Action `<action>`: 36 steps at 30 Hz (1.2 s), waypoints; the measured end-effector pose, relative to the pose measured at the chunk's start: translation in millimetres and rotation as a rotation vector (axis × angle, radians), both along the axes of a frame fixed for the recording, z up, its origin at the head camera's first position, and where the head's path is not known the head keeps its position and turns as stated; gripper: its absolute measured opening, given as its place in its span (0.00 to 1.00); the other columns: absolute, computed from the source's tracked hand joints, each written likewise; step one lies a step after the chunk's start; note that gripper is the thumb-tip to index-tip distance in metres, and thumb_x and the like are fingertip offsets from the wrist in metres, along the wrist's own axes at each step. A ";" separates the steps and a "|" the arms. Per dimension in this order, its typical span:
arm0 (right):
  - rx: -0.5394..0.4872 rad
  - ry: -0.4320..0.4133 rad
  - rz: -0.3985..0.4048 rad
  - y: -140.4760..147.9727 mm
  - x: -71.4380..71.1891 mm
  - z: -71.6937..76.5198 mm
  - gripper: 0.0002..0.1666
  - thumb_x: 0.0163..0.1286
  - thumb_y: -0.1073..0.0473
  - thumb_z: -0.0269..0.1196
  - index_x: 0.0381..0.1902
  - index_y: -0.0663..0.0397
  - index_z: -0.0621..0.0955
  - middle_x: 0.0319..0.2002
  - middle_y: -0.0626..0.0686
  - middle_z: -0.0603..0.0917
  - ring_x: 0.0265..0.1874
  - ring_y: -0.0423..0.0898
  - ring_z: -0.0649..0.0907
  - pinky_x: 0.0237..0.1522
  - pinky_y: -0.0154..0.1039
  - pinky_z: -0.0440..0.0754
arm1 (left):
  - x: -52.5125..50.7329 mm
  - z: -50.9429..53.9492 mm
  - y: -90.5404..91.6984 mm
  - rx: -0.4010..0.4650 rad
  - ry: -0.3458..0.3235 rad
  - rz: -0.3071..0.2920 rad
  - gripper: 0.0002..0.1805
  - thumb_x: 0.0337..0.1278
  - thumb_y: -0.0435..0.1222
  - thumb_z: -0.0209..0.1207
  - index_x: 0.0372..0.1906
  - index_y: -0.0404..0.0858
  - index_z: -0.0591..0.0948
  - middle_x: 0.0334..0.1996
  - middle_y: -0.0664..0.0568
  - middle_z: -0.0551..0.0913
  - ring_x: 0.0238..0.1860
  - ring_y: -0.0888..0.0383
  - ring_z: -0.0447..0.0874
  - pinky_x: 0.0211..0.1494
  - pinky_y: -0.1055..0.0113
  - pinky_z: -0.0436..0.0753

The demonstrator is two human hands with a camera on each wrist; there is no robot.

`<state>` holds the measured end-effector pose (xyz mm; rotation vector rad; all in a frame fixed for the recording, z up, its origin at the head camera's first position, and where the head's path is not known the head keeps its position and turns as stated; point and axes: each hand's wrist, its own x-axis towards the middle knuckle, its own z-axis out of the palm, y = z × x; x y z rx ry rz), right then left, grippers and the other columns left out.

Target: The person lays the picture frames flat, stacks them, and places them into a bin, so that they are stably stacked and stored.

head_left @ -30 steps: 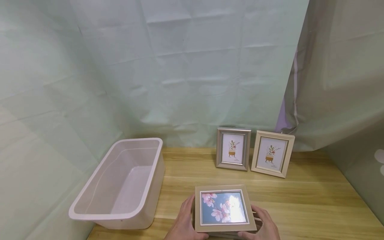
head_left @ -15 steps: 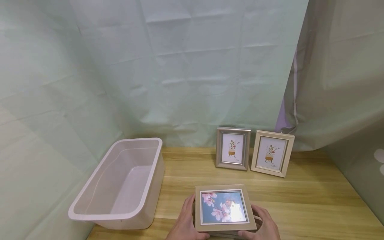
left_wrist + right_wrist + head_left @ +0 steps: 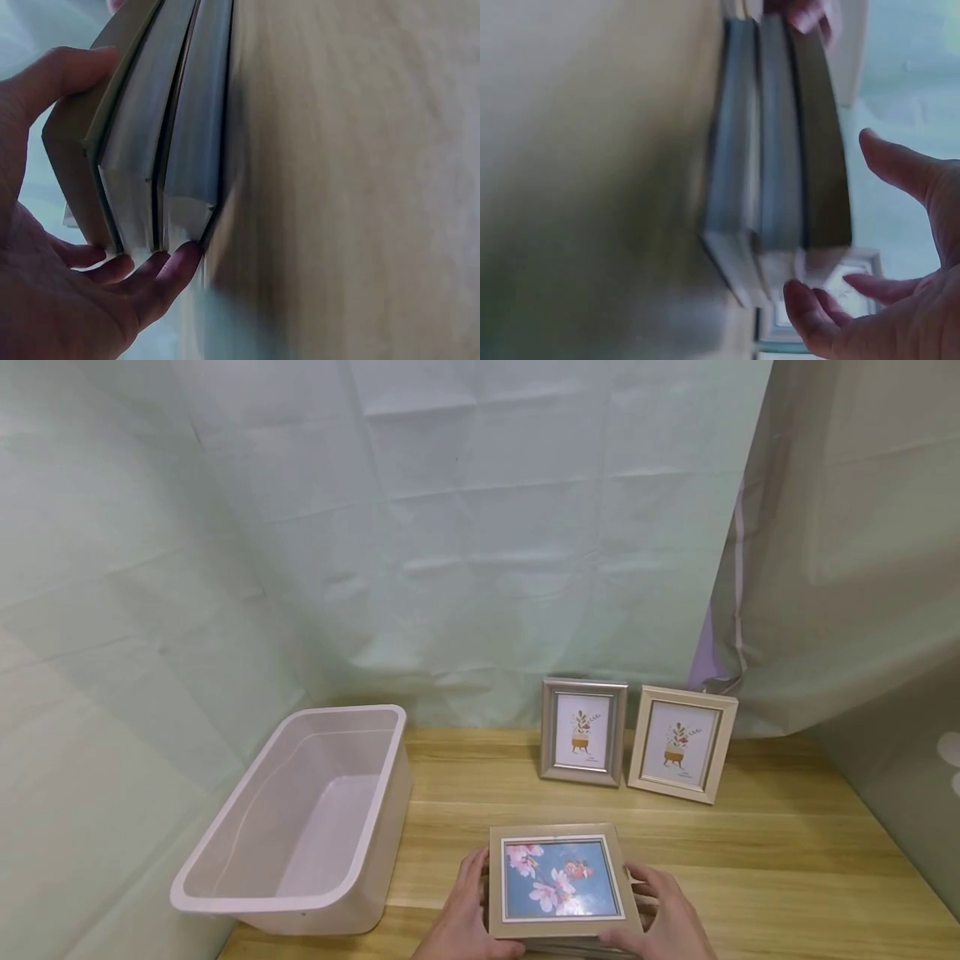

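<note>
A stack of three picture frames, seen side-on in the left wrist view (image 3: 142, 142) and right wrist view (image 3: 780, 165), is low over the wooden table. Its top frame (image 3: 555, 881) has a tan border and a pink blossom picture on blue. My left hand (image 3: 465, 918) grips the stack's left side, thumb on the top frame's edge and fingertips along the ends. At the right side is my right hand (image 3: 667, 917); in the right wrist view its thumb stands off the stack, with fingertips at the lower end. Whether the stack touches the table is unclear.
A whitish plastic bin (image 3: 382, 827) stands at the left. Two upright frames, one silver (image 3: 547, 735) and one cream (image 3: 637, 743), with plant pictures, stand at the back right. Pale green cloth (image 3: 480, 527) hangs behind the table (image 3: 787, 860).
My right hand has shifted slightly to the right and its fingers have loosened from the stack's side. The left hand and the stack have barely moved.
</note>
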<state>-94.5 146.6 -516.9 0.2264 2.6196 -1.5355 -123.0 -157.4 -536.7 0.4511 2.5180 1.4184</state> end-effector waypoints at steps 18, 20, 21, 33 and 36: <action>0.080 0.495 0.036 27.6 -68.0 55.4 0.48 0.56 0.70 0.82 0.73 0.70 0.75 0.64 0.73 0.79 0.53 0.68 0.88 0.49 0.49 0.94 | 3.1 6.7 -7.3 0.097 -0.102 0.026 0.67 0.50 0.52 0.80 0.87 0.36 0.53 0.77 0.32 0.67 0.59 0.46 0.83 0.53 0.67 0.85; 0.120 0.526 0.042 31.2 -79.9 61.1 0.48 0.57 0.69 0.82 0.73 0.71 0.74 0.63 0.74 0.78 0.53 0.69 0.88 0.50 0.53 0.93 | 3.7 6.3 -7.4 0.102 -0.096 0.025 0.66 0.51 0.52 0.80 0.87 0.35 0.53 0.77 0.32 0.66 0.61 0.44 0.82 0.54 0.67 0.85; 0.147 0.530 0.043 32.8 -85.2 64.1 0.48 0.57 0.69 0.82 0.74 0.70 0.74 0.64 0.74 0.78 0.53 0.69 0.88 0.51 0.55 0.93 | 3.9 6.1 -7.3 0.103 -0.093 0.023 0.66 0.51 0.51 0.80 0.87 0.35 0.53 0.77 0.32 0.66 0.63 0.44 0.81 0.55 0.68 0.85; 0.326 0.556 0.076 41.6 -152.2 90.9 0.50 0.63 0.64 0.79 0.79 0.66 0.70 0.67 0.78 0.74 0.51 0.71 0.87 0.48 0.65 0.89 | 4.9 6.0 -5.7 0.080 -0.077 0.011 0.65 0.52 0.51 0.79 0.87 0.34 0.53 0.79 0.31 0.64 0.59 0.46 0.83 0.53 0.71 0.85; 0.356 0.539 0.082 41.8 -167.2 95.8 0.51 0.64 0.64 0.79 0.80 0.65 0.68 0.71 0.78 0.72 0.53 0.71 0.85 0.49 0.65 0.87 | 5.4 6.2 -5.8 0.082 -0.071 0.008 0.65 0.52 0.51 0.79 0.87 0.34 0.53 0.79 0.31 0.63 0.58 0.46 0.83 0.52 0.71 0.85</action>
